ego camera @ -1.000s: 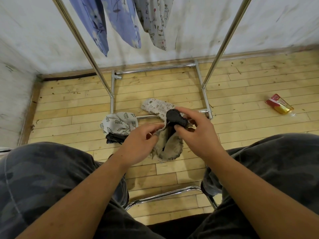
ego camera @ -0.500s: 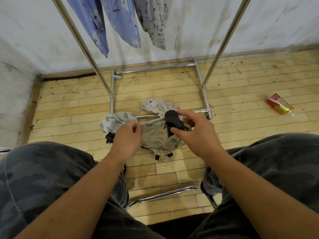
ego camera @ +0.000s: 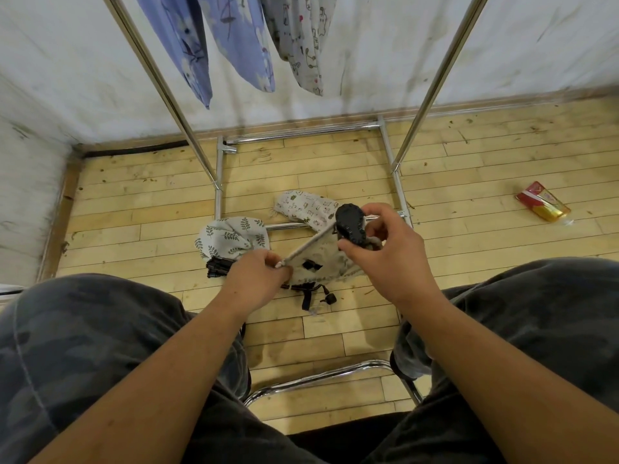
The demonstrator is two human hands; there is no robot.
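Now the left hand pinches the end of a pale drawstring cord between its thumb and curled fingers. The cord runs taut, up and to the right, to the mouth of a beige cloth bag that sits between the two hands. The right hand, a little higher and farther out than the left, has its thumb and curled fingers round a black knobbly object at the bag's gathered top; what the object is cannot be told. Below the bag, just right of the left hand's wrist, black straps with a small clip show against the wooden floor; whether they hang or lie there is unclear. Just beyond the left hand lies a leaf-print pouch with a dark bundle touching its near edge. Beyond the right hand's fingertips a pouch with small animal prints rests over the bottom rail of a metal clothes rack. Well off to the right of the right hand a red and gold packet lies on the boards.
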